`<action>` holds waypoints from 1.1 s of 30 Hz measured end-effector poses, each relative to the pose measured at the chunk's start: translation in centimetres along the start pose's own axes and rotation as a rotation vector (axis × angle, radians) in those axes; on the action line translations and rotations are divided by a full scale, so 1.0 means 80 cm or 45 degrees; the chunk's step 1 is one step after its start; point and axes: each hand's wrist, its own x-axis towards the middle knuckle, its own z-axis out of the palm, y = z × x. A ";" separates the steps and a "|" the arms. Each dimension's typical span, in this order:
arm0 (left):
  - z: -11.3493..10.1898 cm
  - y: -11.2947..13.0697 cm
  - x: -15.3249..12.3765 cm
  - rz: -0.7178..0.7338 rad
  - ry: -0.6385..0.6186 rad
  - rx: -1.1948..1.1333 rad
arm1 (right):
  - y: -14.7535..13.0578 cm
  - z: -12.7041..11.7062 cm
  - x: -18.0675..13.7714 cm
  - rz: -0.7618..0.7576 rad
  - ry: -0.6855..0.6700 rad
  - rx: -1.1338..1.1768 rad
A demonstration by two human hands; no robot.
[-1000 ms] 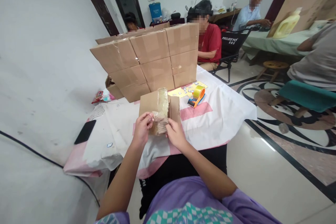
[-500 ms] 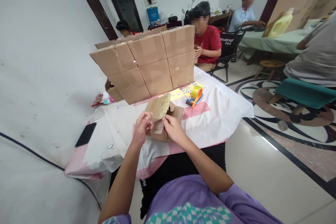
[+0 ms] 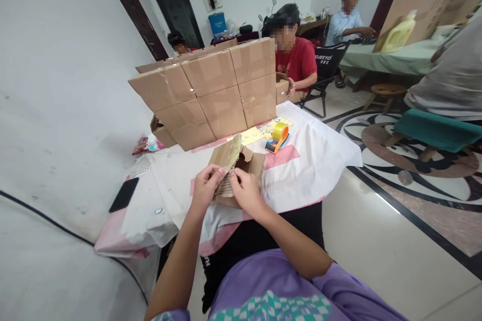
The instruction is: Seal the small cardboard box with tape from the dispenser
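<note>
A small brown cardboard box [image 3: 253, 164] with worn, taped flaps stands on the cloth-covered table [image 3: 312, 160] in front of me. My left hand [image 3: 205, 188] pinches the near flap [image 3: 227, 156], which is covered in clear tape and tilted up. My right hand [image 3: 246, 191] grips the torn corrugated edge of the same box just beside it. Both hands touch the box at its near side.
A wall of stacked sealed cartons [image 3: 211, 91] stands behind the box. A yellow tape dispenser [image 3: 277, 136] lies to the right, a black phone [image 3: 123, 194] to the left, a snack wrapper [image 3: 145, 144] by the wall. Other people sit at tables behind.
The box has tipped back from upright, its taped flap now leaning to the right. Both hands have shifted closer together on the near flap.
</note>
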 end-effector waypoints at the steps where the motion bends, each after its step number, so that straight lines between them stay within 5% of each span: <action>1: 0.003 -0.004 -0.001 -0.022 0.046 -0.050 | 0.002 0.001 -0.001 -0.001 0.000 0.018; 13: 0.012 -0.007 -0.004 0.002 0.258 -0.163 | 0.007 -0.003 -0.008 0.006 -0.024 0.094; 16: 0.002 -0.001 -0.007 0.116 0.200 -0.042 | 0.012 -0.007 -0.002 -0.004 -0.059 0.118; 22: -0.015 0.007 -0.015 0.217 -0.164 0.185 | 0.015 -0.020 0.032 -0.003 -0.128 0.152; 30: -0.016 0.044 -0.006 0.174 -0.258 0.767 | 0.013 -0.014 0.034 0.037 -0.296 0.050; 33: -0.015 0.044 -0.005 0.129 -0.160 0.668 | 0.014 -0.013 0.029 0.026 -0.224 0.074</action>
